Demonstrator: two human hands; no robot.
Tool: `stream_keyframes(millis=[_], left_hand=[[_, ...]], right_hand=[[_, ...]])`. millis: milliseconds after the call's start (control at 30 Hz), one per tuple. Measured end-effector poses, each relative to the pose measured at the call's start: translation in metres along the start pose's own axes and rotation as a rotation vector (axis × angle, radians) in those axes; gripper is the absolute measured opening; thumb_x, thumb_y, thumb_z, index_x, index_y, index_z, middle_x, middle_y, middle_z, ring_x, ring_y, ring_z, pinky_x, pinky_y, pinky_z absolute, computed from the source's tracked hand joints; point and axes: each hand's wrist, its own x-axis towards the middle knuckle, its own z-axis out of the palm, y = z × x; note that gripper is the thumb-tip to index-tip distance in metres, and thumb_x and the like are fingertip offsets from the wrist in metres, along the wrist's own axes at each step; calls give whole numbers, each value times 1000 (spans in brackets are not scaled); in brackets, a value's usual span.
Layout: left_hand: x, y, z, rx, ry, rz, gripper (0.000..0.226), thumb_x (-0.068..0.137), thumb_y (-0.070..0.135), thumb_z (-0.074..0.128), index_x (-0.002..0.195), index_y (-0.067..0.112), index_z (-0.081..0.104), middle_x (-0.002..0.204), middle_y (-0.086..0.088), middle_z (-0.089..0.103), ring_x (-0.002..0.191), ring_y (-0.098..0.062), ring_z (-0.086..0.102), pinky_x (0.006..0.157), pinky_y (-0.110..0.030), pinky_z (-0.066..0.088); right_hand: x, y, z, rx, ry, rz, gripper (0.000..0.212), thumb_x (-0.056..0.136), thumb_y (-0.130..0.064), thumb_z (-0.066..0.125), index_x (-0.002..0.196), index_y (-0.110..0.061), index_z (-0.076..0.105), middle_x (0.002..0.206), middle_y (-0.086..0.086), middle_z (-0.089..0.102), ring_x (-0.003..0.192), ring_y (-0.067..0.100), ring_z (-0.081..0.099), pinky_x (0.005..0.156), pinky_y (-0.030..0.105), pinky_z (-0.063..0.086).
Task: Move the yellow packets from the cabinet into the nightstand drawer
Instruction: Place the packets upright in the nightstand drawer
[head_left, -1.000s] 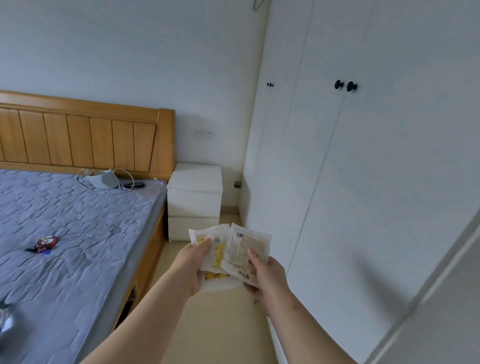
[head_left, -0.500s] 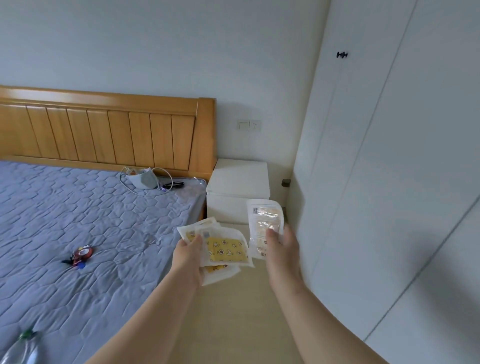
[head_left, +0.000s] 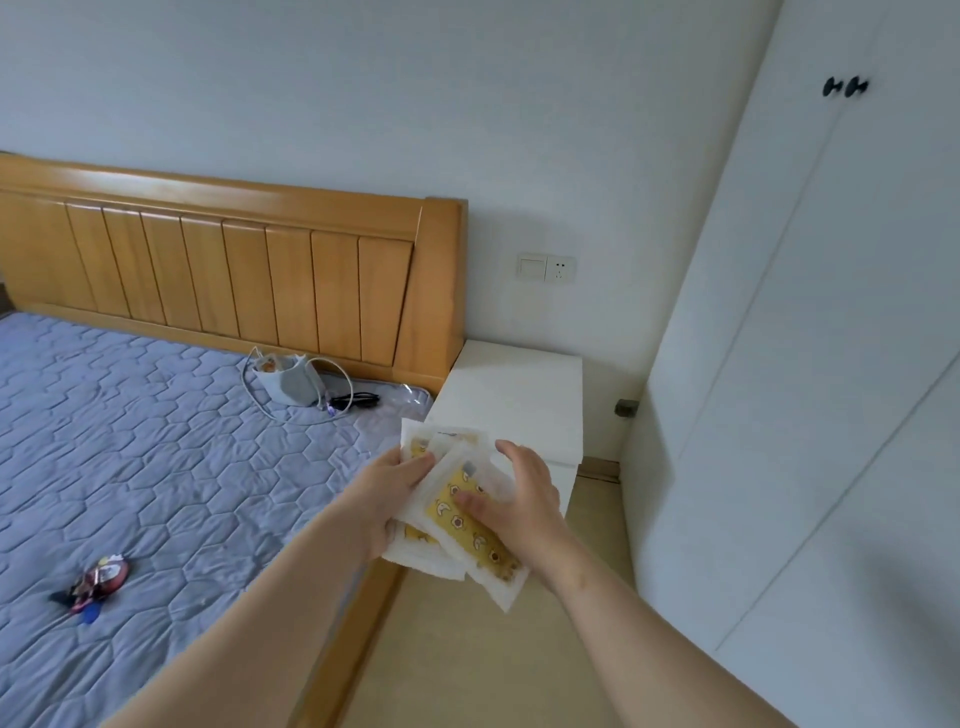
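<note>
Several yellow packets with white borders lie stacked between my two hands, held in front of me. My left hand grips the stack from the left with its thumb on top. My right hand lies over the top packet from the right, fingers pressing on it. Just beyond the hands stands the white nightstand beside the bed, its drawers shut; the hands and packets hide part of its front. The white cabinet fills the right side, doors closed.
A bed with a grey quilted mattress and wooden headboard takes up the left. On it lie a white pouch with cables and a small red toy. Beige floor runs between the bed and the cabinet.
My right hand has brought its separate packet onto the stack in my left hand. The view has moved closer to the nightstand.
</note>
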Motion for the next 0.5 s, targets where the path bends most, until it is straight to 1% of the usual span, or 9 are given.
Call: stream_keyframes(millis=[33,67,100,167,267,333,400,433,500], left_hand=[[16,7,-2,44,-32,-12,10,97,21,51,97,14,59,83,-15,70,64,-29,66,59,-40,57],[30,12,-3,82,-52,-20,11,96,21,52,96,13,60,79,-13,71,61,-27,67,56,-38,58],[47,18,-4,103,-61,-25,12,96,22,53,96,13,60,76,-13,71,59,-26,68,54,-37,57],[82,29,-5,110,-62,-40,14,94,25,55,95,12,61,75,-13,72,59,-27,68,55,-37,57],[141,47,-9,19,-41,-94,23,95,31,52,92,10,61,70,-12,71,56,-26,67,54,-36,56],[183,61,-13,-72,-39,-149,28,98,30,46,92,9,62,67,-12,71,55,-25,68,54,-36,55],[221,77,-16,-105,-25,-178,26,100,22,41,95,7,62,70,-13,72,60,-27,69,55,-38,53],[236,84,-17,-105,-18,-179,25,101,18,40,96,6,62,74,-13,72,66,-28,68,57,-40,52],[271,100,-17,-67,-21,-159,23,101,16,40,101,6,61,85,-15,71,76,-30,67,63,-42,52]], right_hand=[[17,0,-4,28,-59,28,84,74,-58,68,142,-33,27,145,-9,30,131,18,33,108,42,35],[32,1,-5,87,-120,56,86,72,-58,69,142,-32,27,142,-6,38,127,19,43,104,43,41],[48,1,-5,149,-169,86,81,73,-56,70,139,-29,31,135,-3,49,117,18,54,97,41,48],[80,0,-3,199,-178,141,64,77,-50,69,127,-22,40,117,-4,60,100,15,64,82,30,55],[135,-1,0,291,-89,166,39,80,-44,68,106,-17,57,96,-4,68,83,11,68,66,24,55],[175,-1,3,417,-2,228,29,82,-42,68,95,-17,61,88,-2,69,75,11,67,57,21,53],[211,-3,3,551,104,322,24,85,-39,65,89,-16,60,84,-1,68,71,11,66,48,19,49],[227,-3,3,593,145,351,23,87,-38,63,88,-15,59,84,-1,68,71,11,66,47,19,48],[263,-3,5,669,200,384,23,88,-37,61,92,-14,60,87,1,69,75,14,67,52,22,50]])
